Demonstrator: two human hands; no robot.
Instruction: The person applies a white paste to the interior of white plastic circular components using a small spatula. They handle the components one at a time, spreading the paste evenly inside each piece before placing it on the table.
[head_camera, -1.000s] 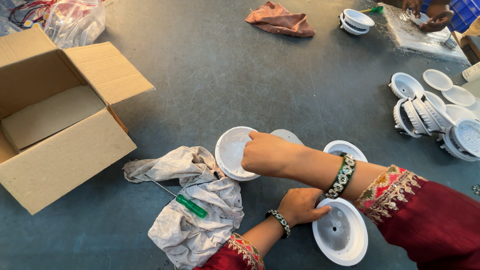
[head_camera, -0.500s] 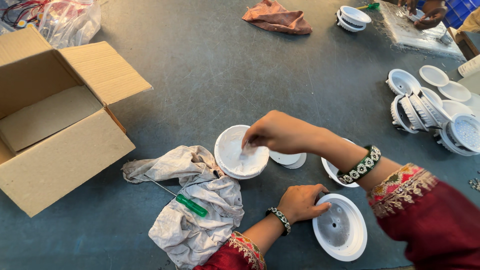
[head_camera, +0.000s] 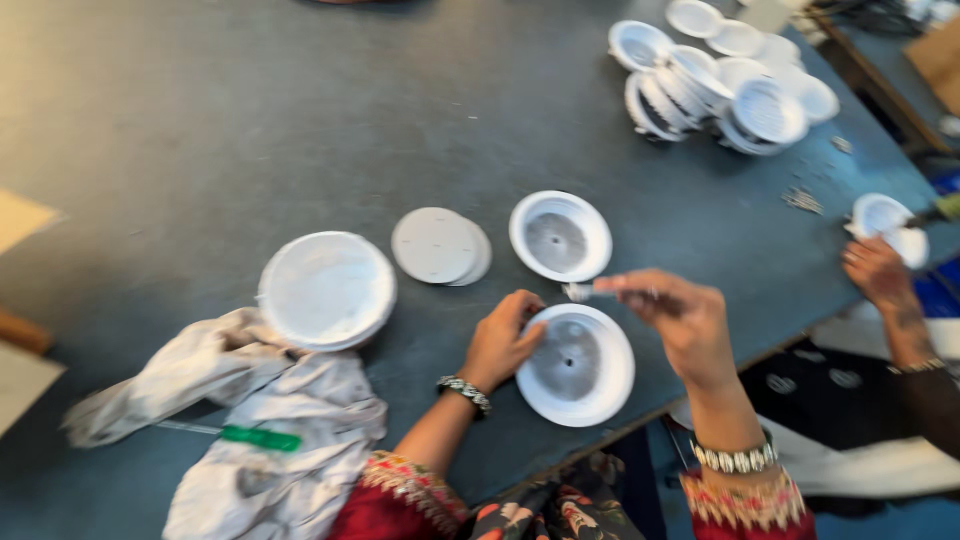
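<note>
Your left hand (head_camera: 505, 340) rests its fingers curled on the nine o'clock rim of the white round housing (head_camera: 575, 365) near the worktop (head_camera: 250, 120) edge. Your right hand (head_camera: 680, 320) pinches a small, blurred applicator (head_camera: 585, 291) closed-fingered, above the housing's twelve o'clock. The housing looks light, stiff, smooth plastic; steady it by the rim.

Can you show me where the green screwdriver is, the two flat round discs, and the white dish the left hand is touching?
green screwdriver (head_camera: 258, 438): head view, on its green handle.
flat round discs (head_camera: 434, 244): head view, middle of the top disc.
white dish (head_camera: 578, 364): head view, its grey centre.
left hand (head_camera: 503, 340): head view, back of the hand.
</note>
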